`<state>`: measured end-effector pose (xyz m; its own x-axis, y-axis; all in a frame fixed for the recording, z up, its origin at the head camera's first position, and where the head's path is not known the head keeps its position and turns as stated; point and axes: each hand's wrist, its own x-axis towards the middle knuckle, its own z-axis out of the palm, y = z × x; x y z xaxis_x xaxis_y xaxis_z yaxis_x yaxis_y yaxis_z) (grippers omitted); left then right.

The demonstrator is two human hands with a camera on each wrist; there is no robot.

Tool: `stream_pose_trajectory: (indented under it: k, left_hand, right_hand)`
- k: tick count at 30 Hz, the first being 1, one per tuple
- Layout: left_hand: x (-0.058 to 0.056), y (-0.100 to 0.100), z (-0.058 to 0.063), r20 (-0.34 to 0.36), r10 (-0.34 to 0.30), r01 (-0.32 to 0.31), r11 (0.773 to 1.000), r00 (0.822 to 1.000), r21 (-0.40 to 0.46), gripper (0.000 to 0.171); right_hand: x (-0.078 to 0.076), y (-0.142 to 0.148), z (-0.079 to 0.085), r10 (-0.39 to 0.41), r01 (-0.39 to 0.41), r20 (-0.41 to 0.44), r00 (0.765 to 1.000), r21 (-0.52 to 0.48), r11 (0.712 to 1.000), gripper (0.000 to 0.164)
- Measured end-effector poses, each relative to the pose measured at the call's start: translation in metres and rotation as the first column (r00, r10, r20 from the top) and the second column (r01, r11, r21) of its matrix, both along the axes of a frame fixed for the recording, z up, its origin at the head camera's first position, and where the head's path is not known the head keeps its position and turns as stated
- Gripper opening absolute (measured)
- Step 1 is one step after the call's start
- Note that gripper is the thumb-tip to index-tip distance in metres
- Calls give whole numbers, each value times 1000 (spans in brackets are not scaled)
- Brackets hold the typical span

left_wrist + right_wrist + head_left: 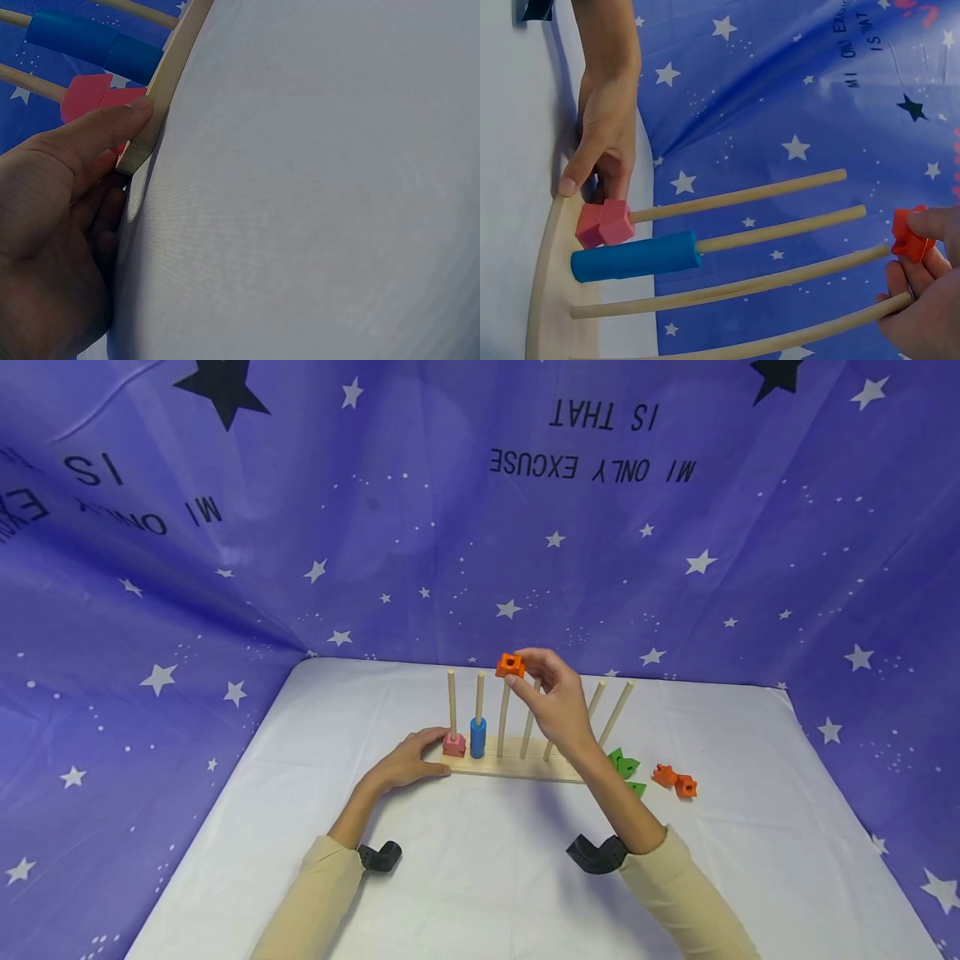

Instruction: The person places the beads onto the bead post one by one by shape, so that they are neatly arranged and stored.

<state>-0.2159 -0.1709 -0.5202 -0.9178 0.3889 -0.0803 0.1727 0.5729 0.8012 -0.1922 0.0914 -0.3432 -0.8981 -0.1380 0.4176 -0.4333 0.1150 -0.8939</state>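
Observation:
At the left end of a wooden peg base (517, 769), my left hand (405, 762) grips the board, its thumb (124, 120) along the front edge. My right hand (558, 703) pinches an orange star-shaped block (510, 666) between thumb and fingers. The block has a hole through it and is right at the top of the third peg (735, 285) from the left. Pink blocks (604, 223) sit low on the first peg. Blue cylinders (94, 46) are stacked on the second. The right forearm hides part of the base's right end.
More upright pegs (617, 714) stand along the base to the right. Green pieces (625, 766) lie by its right end, partly behind the forearm. Two orange star blocks (664, 775) lie farther right on the white tablecloth (480, 877). A purple star-print curtain (420, 543) surrounds the table.

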Motion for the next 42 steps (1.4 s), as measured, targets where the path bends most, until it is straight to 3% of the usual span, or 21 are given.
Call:
stream_pose_trajectory:
  k: [4, 6, 11, 17, 22, 32, 36, 42]
  left_hand:
    - [0, 0, 0, -10, -4, 4, 1000, 1000, -2, 72]
    - [0, 0, -1, -10, -1, 1, 1000, 1000, 0, 72]
    - [-2, 0, -3, -9, -1, 1, 1000, 1000, 6, 73]
    - [-1, 0, -2, -1, 0, 0, 1000, 1000, 6, 73]
    - [0, 0, 0, -1, -5, 5, 1000, 1000, -4, 73]
    - [-1, 0, 1, -13, -13, 13, 1000, 1000, -24, 74]
    - [-1, 0, 1, -10, -14, 14, 1000, 1000, -28, 73]
    - [0, 0, 3, 2, -7, 7, 1000, 1000, -29, 73]
  right_hand:
    - [9, -3, 11, -34, 33, 22, 999, 43, 999, 31]
    - [4, -3, 4, -37, 35, 34, 999, 45, 998, 31]
    - [-14, 0, -25, -44, 41, 80, 996, 31, 999, 33]
    - [-16, 3, -53, -37, 35, 142, 989, 18, 999, 33]
    - [-17, 2, -86, -34, 27, 183, 983, 40, 999, 31]
    - [-16, 2, -155, -77, 38, 350, 933, 119, 992, 28]
    - [-15, 2, -165, -84, 39, 375, 923, 125, 991, 27]
    - [-15, 2, -165, -120, 55, 365, 923, 183, 982, 27]
